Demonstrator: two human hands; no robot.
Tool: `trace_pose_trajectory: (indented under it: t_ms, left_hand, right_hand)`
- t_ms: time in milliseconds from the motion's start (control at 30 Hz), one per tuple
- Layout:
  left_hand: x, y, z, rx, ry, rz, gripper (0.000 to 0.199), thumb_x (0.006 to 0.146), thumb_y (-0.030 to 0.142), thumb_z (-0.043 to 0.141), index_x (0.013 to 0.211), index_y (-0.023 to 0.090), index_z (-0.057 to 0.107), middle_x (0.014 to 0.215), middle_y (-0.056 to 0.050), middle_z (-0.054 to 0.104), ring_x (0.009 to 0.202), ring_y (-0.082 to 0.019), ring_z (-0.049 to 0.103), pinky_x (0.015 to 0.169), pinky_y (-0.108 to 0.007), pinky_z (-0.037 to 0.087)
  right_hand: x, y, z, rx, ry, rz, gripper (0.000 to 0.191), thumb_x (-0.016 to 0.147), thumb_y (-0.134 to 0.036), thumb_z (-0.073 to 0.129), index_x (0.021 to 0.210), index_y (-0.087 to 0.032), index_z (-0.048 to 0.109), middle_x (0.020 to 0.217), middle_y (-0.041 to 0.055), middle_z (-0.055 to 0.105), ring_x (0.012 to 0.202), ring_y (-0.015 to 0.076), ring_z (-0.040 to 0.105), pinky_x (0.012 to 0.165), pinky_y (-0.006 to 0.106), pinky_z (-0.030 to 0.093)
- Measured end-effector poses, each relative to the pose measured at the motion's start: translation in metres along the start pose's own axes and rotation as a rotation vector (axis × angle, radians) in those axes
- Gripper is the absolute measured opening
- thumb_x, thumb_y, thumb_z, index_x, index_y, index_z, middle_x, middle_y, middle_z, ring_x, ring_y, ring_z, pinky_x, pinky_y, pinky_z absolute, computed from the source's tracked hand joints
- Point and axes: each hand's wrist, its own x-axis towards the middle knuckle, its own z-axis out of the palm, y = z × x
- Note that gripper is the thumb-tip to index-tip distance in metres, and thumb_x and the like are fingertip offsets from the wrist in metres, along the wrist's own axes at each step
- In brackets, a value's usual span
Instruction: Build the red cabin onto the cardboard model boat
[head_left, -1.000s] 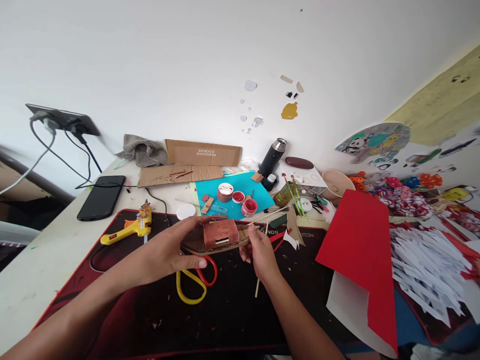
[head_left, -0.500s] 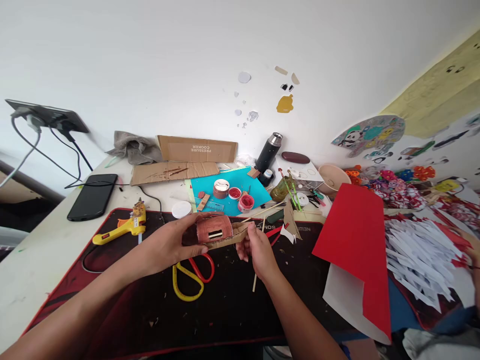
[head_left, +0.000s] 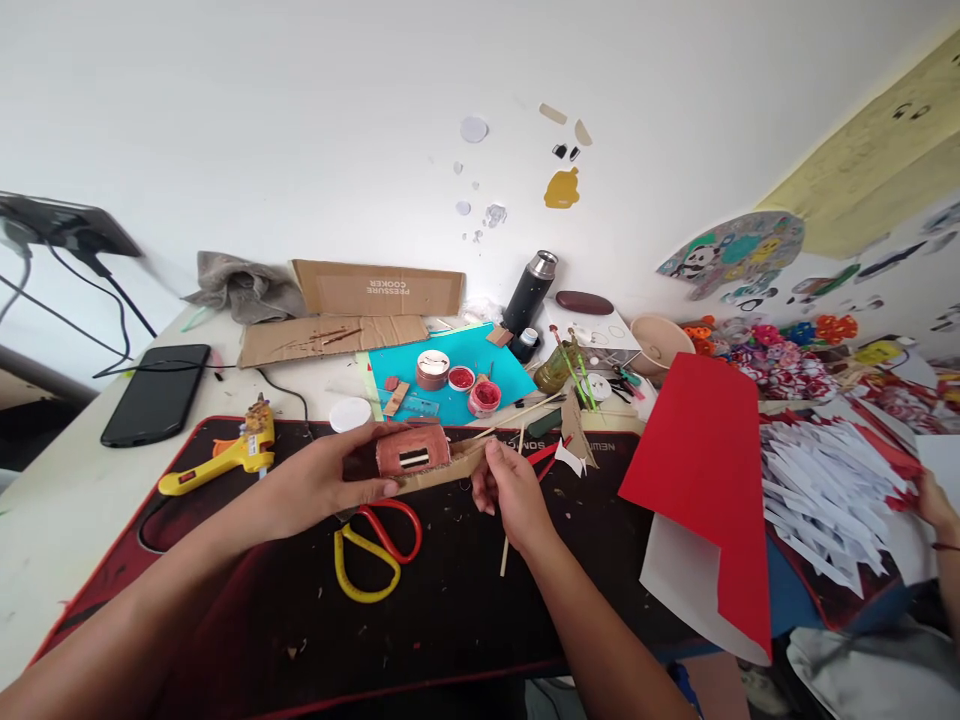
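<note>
A small guitar-like cardboard piece (head_left: 412, 450), painted reddish brown with a black-and-cream patch, is held above the black mat (head_left: 450, 620). My left hand (head_left: 322, 480) grips its wide body from the left, thumb along the lower edge. The bare cardboard narrow end is pinched between the thumb and fingers of my right hand (head_left: 510, 490). Below my left hand lie scissors with red and yellow handles (head_left: 367, 565), their blades hidden. A thin wooden stick (head_left: 504, 556) lies partly under my right hand.
A yellow glue gun (head_left: 225, 455) and black phone (head_left: 156, 395) lie left. Paint pots (head_left: 484, 398) stand on blue paper (head_left: 360, 372), near a black flask (head_left: 531, 290). Red paper (head_left: 697, 440) and white strips (head_left: 817, 500) lie right, beside another person's hand (head_left: 934, 500).
The view has shifted slightly, so most things appear further left. Both hands keep their hold on the cardboard piece. At the right, more of the other person's hand shows.
</note>
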Motion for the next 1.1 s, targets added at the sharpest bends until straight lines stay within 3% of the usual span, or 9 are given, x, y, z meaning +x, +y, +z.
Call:
trace_pose_trajectory:
  t_ms: [133,233,333,433,533,633,833,967,1100]
  left_hand:
    - [-0.003,0.011,-0.01,0.253,0.144,0.051,0.087,0.069,0.057,0.098,0.146,0.029,0.071,0.128,-0.008,0.084,0.123,-0.043,0.074,0.103,-0.041,0.062]
    - [-0.007,0.021,-0.013,0.343,0.217,0.097,0.089,0.07,0.071,0.09,0.146,0.027,0.071,0.13,-0.009,0.083,0.125,-0.044,0.073,0.109,-0.045,0.059]
    - [-0.008,0.021,-0.014,0.425,0.206,0.088,0.09,0.074,0.077,0.083,0.147,0.027,0.069,0.133,-0.008,0.082,0.125,-0.043,0.074,0.112,-0.049,0.058]
    - [-0.005,0.013,-0.013,0.444,0.173,0.063,0.089,0.078,0.078,0.078,0.152,0.029,0.065,0.139,-0.006,0.08,0.13,-0.041,0.073,0.111,-0.047,0.06]
    - [0.0,0.005,-0.011,0.429,0.153,0.056,0.092,0.076,0.078,0.08,0.153,0.029,0.063,0.143,-0.005,0.079,0.136,-0.042,0.07,0.107,-0.044,0.063]
    - [0.003,0.001,-0.01,0.42,0.147,0.071,0.094,0.075,0.079,0.081,0.152,0.027,0.064,0.143,-0.007,0.079,0.134,-0.043,0.071,0.107,-0.045,0.062]
    - [0.005,-0.016,-0.008,0.401,0.066,0.032,0.1,0.078,0.078,0.081,0.158,0.023,0.058,0.141,-0.011,0.079,0.13,-0.043,0.073,0.109,-0.05,0.061]
    - [0.01,-0.025,-0.006,0.449,0.007,0.041,0.098,0.081,0.077,0.079,0.16,0.024,0.057,0.148,-0.013,0.074,0.134,-0.043,0.07,0.11,-0.051,0.06]
    - [0.016,-0.024,-0.003,0.496,0.001,0.078,0.093,0.08,0.076,0.08,0.154,0.024,0.063,0.148,-0.012,0.075,0.134,-0.044,0.07,0.113,-0.053,0.057]
  right_hand:
    - [0.0,-0.014,-0.01,0.049,0.11,-0.111,0.066,0.087,-0.081,0.074,0.107,-0.018,0.075,0.059,-0.0059,0.056,0.042,0.0093,0.047,0.039,0.02,0.029]
    - [-0.002,-0.025,-0.026,0.07,0.244,-0.162,0.06,0.082,-0.075,0.083,0.097,-0.018,0.077,0.056,-0.0073,0.05,0.044,0.0088,0.042,0.04,0.021,0.028]
    - [-0.008,-0.027,-0.038,0.04,0.314,-0.183,0.055,0.082,-0.072,0.085,0.089,-0.019,0.075,0.054,-0.0083,0.046,0.044,0.0081,0.039,0.041,0.021,0.028]
    - [-0.02,-0.017,-0.033,-0.06,0.225,-0.125,0.051,0.089,-0.07,0.078,0.093,-0.019,0.075,0.053,-0.0077,0.049,0.043,0.0093,0.042,0.042,0.022,0.03]
    - [-0.029,0.001,-0.017,-0.209,-0.016,-0.033,0.043,0.097,-0.061,0.072,0.102,-0.019,0.079,0.057,-0.006,0.055,0.045,0.0109,0.048,0.045,0.023,0.036]
    - [-0.03,0.015,-0.006,-0.383,-0.161,-0.04,0.032,0.1,-0.05,0.068,0.107,-0.021,0.081,0.063,-0.0038,0.061,0.051,0.0132,0.054,0.051,0.025,0.041]
    - [-0.017,0.02,-0.028,-0.746,-0.075,-0.253,0.024,0.102,-0.041,0.066,0.105,-0.024,0.083,0.085,0.0041,0.079,0.075,0.0212,0.071,0.073,0.032,0.051]
    - [-0.01,0.013,-0.048,-0.666,0.07,-0.204,0.03,0.102,-0.048,0.063,0.103,-0.023,0.081,0.067,0.001,0.069,0.059,0.0194,0.063,0.06,0.031,0.048]
    - [-0.007,0.006,-0.044,-0.475,0.073,-0.158,0.035,0.1,-0.053,0.067,0.108,-0.021,0.079,0.065,-0.0019,0.063,0.051,0.0155,0.057,0.052,0.029,0.044]
